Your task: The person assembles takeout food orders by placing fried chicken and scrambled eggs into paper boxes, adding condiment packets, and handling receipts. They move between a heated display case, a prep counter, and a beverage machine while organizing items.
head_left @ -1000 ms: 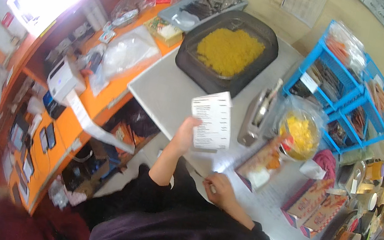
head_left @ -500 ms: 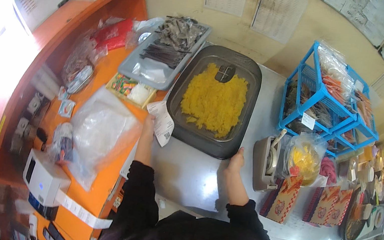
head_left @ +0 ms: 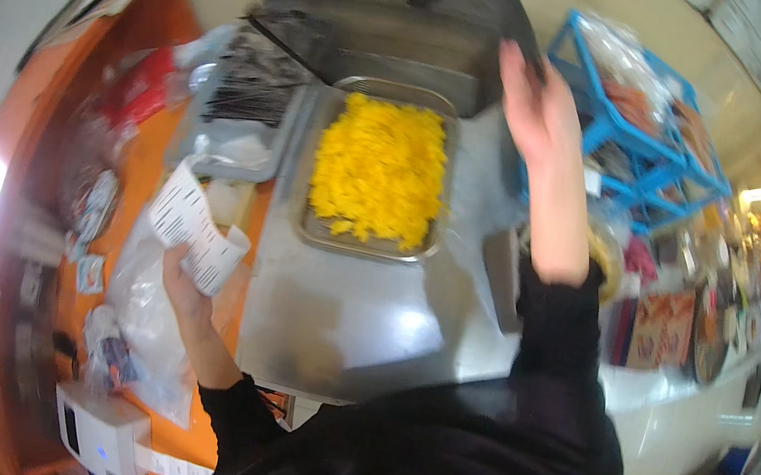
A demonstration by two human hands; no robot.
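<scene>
In my left hand (head_left: 182,280) is a curling white printed paper slip (head_left: 183,215), pinched at its lower edge over the orange counter. My right hand (head_left: 542,114) reaches far forward and grips the right rim of a dark lid (head_left: 427,19); its fingers are slightly blurred. The lid stands tipped up behind a metal tray (head_left: 368,250), its inner side facing me. Shredded yellow food (head_left: 379,172) fills much of this tray, which rests on the steel table.
Left of the tray is a grey bin (head_left: 238,153) of dark packets. A blue basket rack (head_left: 611,125) stands at the right. Plastic bags (head_left: 163,302) and a white label printer (head_left: 101,432) lie on the orange counter (head_left: 126,225).
The dark lid has been raised off the tray and tipped back, uncovering the yellow food. My right hand has moved up and forward. My left hand has shifted left with the slip.
</scene>
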